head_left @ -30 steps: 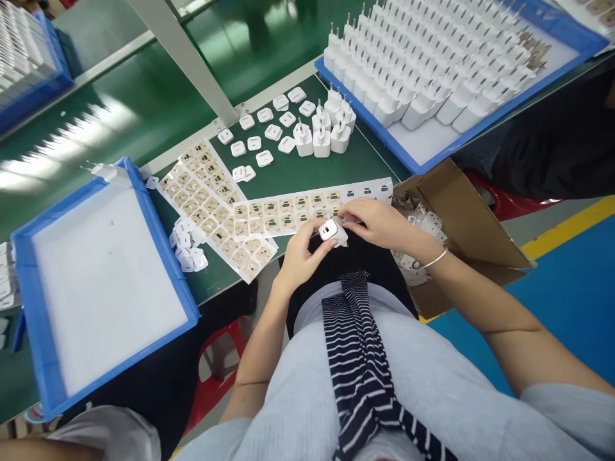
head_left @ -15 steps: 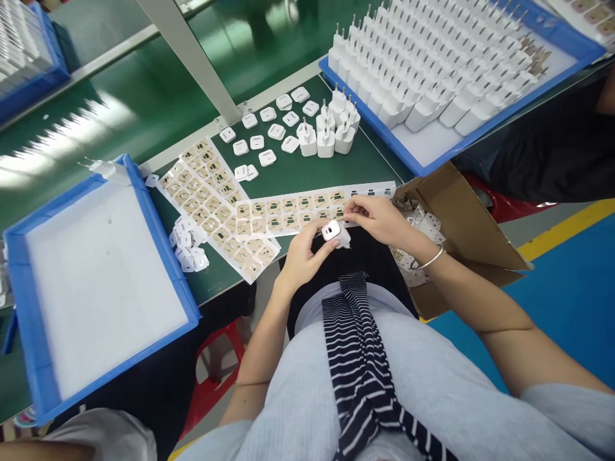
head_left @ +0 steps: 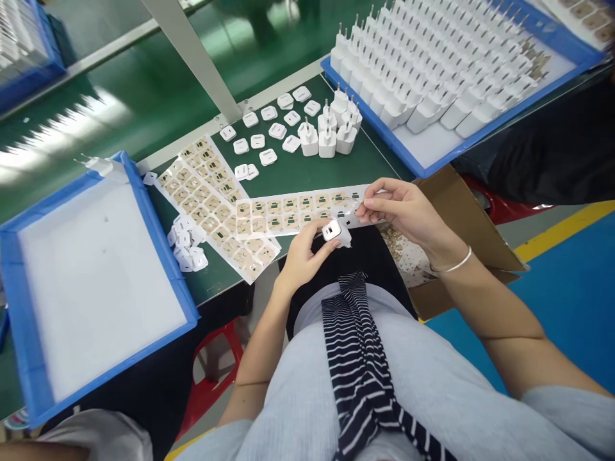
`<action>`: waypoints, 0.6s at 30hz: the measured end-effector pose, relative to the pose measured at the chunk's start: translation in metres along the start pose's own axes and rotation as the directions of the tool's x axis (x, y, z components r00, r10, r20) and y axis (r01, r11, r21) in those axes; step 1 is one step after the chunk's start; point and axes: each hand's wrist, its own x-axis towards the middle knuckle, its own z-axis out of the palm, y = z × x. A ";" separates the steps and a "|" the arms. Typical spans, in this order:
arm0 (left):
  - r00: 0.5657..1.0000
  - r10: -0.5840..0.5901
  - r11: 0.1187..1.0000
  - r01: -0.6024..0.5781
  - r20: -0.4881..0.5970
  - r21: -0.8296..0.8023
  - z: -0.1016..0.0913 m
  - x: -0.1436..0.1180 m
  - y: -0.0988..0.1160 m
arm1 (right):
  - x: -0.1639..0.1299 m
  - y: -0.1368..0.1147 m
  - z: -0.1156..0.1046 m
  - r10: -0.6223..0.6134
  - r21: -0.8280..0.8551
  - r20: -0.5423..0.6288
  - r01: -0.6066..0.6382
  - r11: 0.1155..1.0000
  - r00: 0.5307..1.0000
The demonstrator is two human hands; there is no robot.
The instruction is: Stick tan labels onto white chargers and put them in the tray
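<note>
In my left hand point(head_left: 303, 257) is a white plug charger point(head_left: 336, 232), held between thumb and fingers with its port face up. My right hand point(head_left: 396, 208) is just right of it, over the right end of a sticker sheet point(head_left: 298, 211). Thumb and index finger are pinched together; whatever is between them is too small to make out. Tan pieces with dark marks cover most of this sheet, while its right end shows dark marks on white. More sticker sheets point(head_left: 202, 205) lie fanned out to the left, partly under it.
Several white chargers point(head_left: 327, 142) stand prongs up beside loose white caps point(head_left: 268, 157). A blue tray point(head_left: 423, 168) full of chargers is at right, another blue tray point(head_left: 110, 282) at left. White pieces point(head_left: 185, 240) lie by it. A cardboard box point(head_left: 461, 211) with scraps sits below right.
My right hand has moved right and slightly up, away from the charger. One tan piece near the sheet's right end is gone from its place. My left hand stays put.
</note>
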 end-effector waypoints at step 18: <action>0.994 0.010 0.844 -0.065 -0.105 -0.532 0.003 -0.004 0.024 | -0.037 0.010 0.013 0.048 0.063 -0.057 -0.044 0.997 0.997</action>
